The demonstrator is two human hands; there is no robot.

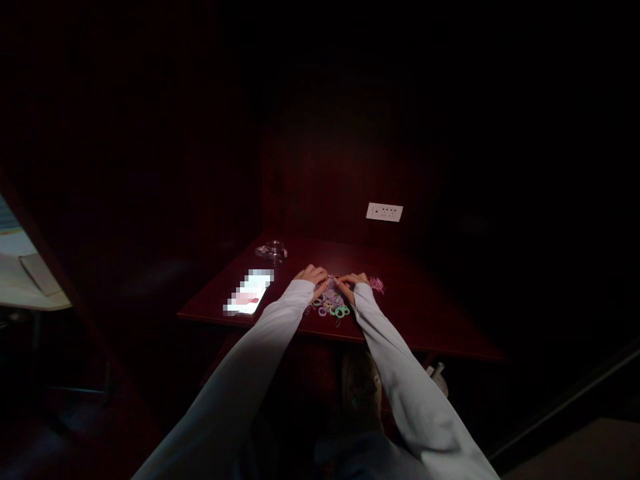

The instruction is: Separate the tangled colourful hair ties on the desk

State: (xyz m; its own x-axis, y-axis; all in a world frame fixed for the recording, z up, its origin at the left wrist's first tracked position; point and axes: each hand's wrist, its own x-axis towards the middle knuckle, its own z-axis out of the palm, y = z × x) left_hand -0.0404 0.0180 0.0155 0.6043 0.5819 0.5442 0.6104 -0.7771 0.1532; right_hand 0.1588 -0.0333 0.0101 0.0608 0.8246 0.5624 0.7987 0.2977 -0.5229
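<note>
A loose pile of small coloured hair ties (329, 301), mostly pale purple with some green and yellow rings, lies near the front edge of the dark red table (425, 320). My left hand (314, 275) is at the pile's upper left, its fingers bent inward and closed. From the other side my right hand (353, 283) reaches in, thumb and fingers pinched close to the left fingertips. Whatever lies between the fingertips is too small to make out. Beside my right hand is a bundle of pink hair ties (377, 285), partly covered by the hand.
A lit phone (250, 293) with a blurred screen lies at the table's left. Behind it stands a small clear container (275, 249). On the back wall is a white socket panel (385, 212). A shoe (361, 383) shows below the table edge.
</note>
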